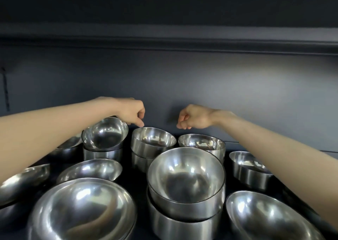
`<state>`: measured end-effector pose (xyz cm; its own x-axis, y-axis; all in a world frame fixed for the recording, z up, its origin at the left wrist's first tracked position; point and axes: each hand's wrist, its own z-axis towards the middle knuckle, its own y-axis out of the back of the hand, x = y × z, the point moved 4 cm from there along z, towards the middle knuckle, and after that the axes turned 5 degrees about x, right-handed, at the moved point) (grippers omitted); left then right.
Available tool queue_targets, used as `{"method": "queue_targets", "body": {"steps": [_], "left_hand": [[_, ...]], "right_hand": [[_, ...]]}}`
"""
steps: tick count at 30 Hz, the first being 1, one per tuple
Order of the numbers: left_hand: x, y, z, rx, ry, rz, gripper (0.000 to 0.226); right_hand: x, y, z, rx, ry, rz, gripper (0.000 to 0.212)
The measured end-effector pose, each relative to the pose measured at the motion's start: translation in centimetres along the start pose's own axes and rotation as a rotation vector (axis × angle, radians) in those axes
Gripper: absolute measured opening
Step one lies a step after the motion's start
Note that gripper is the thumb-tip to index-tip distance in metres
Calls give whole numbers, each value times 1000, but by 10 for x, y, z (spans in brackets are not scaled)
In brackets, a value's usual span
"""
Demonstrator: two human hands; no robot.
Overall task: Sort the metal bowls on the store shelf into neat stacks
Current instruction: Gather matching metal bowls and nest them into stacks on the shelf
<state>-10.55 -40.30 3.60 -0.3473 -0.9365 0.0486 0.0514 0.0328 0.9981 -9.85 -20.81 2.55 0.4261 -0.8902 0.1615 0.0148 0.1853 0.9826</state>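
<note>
Bowls of polished metal crowd the dark shelf, some nested and some loose. Both bare arms reach over them to the back row. The left hand hangs with its fingers curled downward, the fingertips bunched right at the far rim of the middle back stack, a bowl nested in another; I cannot tell whether they touch or pinch that rim. The right hand hovers apart from it, above the gap between that stack and the back right bowl, fingers curled into the palm with nothing in them. Left of the middle stack, a tilted bowl sits askew on top of another. Nearer the front stands a tall centre stack of three, with a wide bowl on its left and another wide bowl on its right, both leaning. Behind everything runs the grey back panel.
</note>
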Motion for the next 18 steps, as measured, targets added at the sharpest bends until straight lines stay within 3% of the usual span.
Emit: {"method": "queue_targets", "body": {"steps": [8, 13, 18], "left_hand": [[12, -15, 10, 109, 11, -166, 18], [13, -21, 12, 165, 14, -224, 17], [13, -27, 17, 177, 14, -246, 13]], "right_hand": [[8, -15, 31, 75, -27, 6, 26], [8, -26, 40, 117, -27, 23, 10], [1, -33, 46, 111, -69, -17, 19]]}}
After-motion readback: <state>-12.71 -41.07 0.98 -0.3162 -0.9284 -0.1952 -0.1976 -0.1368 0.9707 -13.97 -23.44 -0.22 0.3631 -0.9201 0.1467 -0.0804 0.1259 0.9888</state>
